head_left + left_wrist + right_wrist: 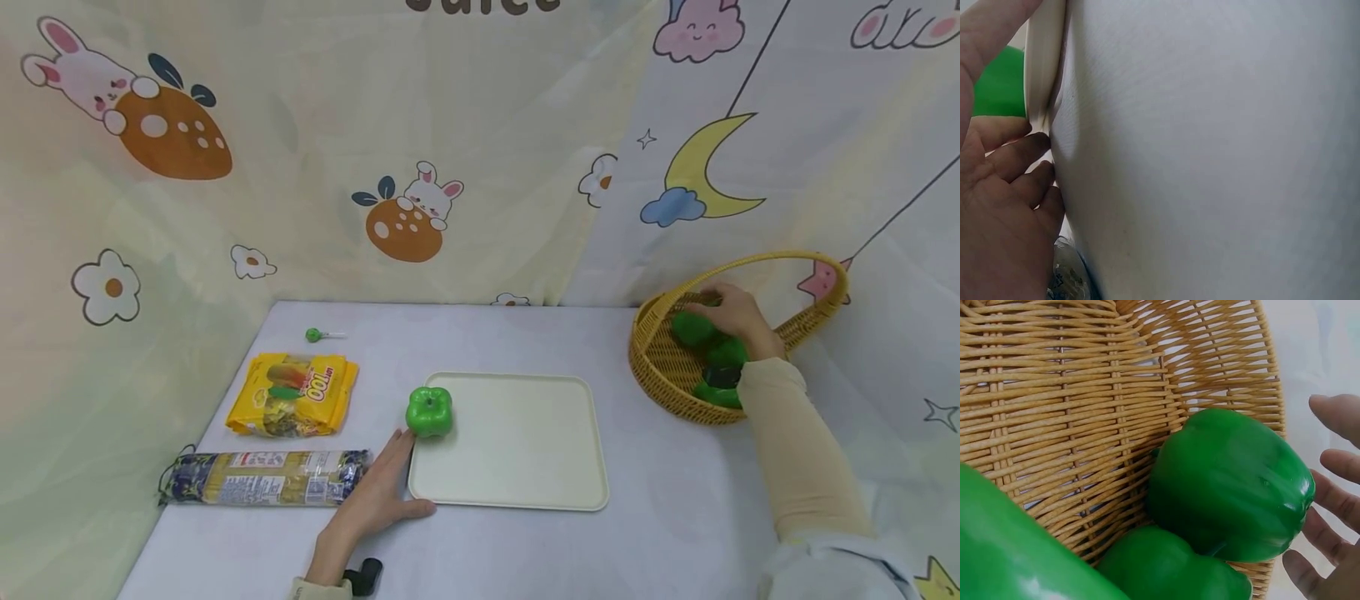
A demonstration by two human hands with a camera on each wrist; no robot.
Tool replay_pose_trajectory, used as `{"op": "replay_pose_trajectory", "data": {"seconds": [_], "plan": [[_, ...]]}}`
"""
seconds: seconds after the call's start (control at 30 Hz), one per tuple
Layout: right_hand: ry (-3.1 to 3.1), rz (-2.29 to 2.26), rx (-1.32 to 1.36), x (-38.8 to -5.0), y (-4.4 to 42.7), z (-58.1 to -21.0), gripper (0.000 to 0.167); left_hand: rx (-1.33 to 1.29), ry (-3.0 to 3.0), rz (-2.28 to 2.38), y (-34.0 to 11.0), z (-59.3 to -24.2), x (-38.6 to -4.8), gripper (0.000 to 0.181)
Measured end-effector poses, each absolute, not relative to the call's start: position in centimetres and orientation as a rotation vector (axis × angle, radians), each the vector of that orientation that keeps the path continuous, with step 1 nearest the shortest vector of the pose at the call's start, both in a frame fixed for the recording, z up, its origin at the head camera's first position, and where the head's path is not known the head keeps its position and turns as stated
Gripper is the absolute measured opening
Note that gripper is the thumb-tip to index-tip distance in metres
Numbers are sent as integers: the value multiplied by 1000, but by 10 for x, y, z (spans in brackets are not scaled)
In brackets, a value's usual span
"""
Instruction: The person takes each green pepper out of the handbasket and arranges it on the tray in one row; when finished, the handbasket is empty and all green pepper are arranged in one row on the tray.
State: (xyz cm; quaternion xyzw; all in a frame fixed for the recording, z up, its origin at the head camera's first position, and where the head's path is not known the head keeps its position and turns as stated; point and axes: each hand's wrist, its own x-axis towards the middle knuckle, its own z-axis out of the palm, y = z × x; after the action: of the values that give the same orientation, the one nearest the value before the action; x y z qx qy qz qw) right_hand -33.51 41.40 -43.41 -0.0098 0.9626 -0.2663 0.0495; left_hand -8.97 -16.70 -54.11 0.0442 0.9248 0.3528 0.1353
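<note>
In the head view a green pepper stands on the upper left corner of a cream tray. My left hand lies at the tray's left edge with its fingers extended, the fingertips just below the pepper; the left wrist view shows them touching the rim. Over the wicker basket at the right, my right hand reaches in beside a green pepper. In the right wrist view, the spread fingers of my right hand are beside a green pepper, with other green peppers below and left.
On the table's left are a yellow packet, a long clear packet with blue ends and, at the back, a small green lollipop. The basket's tall handle arches over my right hand. A patterned cloth hangs behind the table.
</note>
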Motion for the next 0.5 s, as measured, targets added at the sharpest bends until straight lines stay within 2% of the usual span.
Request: {"op": "replay_pose_trajectory", "data": {"seconds": [0.5], "plan": [[2881, -685, -62, -343, 416, -438, 73, 122, 2678, 1042, -167, -541, -89, 125]]}}
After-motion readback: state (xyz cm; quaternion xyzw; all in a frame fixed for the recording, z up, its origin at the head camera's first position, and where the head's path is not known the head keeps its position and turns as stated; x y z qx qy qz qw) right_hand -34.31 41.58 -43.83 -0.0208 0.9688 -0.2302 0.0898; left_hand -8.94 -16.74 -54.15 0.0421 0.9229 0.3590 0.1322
